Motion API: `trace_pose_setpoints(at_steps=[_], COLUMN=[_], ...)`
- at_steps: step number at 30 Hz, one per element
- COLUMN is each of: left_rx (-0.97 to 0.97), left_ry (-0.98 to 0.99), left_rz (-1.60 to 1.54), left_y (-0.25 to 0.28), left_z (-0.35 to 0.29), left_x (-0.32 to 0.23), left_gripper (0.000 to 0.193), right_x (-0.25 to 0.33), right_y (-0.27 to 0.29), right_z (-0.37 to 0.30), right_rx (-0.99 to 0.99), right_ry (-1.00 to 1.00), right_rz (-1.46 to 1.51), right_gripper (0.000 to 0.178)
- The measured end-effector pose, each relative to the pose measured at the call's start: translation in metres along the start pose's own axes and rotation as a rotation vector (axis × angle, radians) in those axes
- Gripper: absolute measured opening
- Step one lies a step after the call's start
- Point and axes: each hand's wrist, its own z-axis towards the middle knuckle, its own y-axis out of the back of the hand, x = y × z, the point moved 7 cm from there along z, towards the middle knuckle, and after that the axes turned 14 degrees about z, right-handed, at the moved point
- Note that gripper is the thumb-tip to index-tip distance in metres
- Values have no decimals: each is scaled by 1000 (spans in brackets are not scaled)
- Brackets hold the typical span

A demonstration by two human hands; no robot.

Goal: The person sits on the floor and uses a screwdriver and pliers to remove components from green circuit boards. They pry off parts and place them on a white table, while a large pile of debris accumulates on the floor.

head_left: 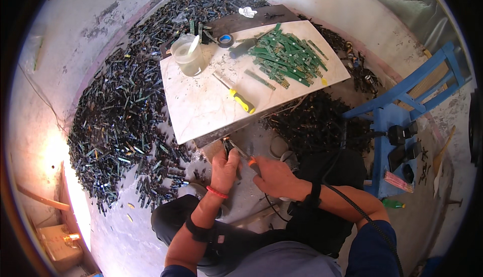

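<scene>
Two bare hands were found at work below the near edge of a pale tabletop, both in front of the seated person's knees. The left hand had its fingers folded around a narrow dark piece, whose upper end protruded beyond the thumb and showed a bright spot. The right hand was curled about an orange-collared tool; its slender metal shaft pointed up and leftward, toward the left hand.

The governing relation was judged to be that between shaft and piece. The piece lay ahead and to the left of the right fingers, directly within the left grip, which was the nearer. Its exposed part ran mainly away from the person, so the shaft approached it obliquely from the right. Whether the tip was touching could not be determined at this scale.

On the tabletop were noted a pile of green strips, a yellow-handled screwdriver lying diagonally, a roll of tape and a clouded plastic tub. A large heap of dark strips covered the floor on the left; a blue chair stood on the right.
</scene>
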Motion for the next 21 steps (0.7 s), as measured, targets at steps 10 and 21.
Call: trace_pose_setpoints(at_steps=[10,21], left_rx=[-45,96], left_ry=[-72,70], left_rz=[9,-210], left_y=[1,-5], left_z=[-3,-3], left_x=[-9,3], left_gripper=[39,32], right_x=[5,5], right_y=[2,5], right_z=[-1,-4], right_rx=[-37,-123], right_ry=[65,42], right_rz=[1,-114], right_gripper=[34,46])
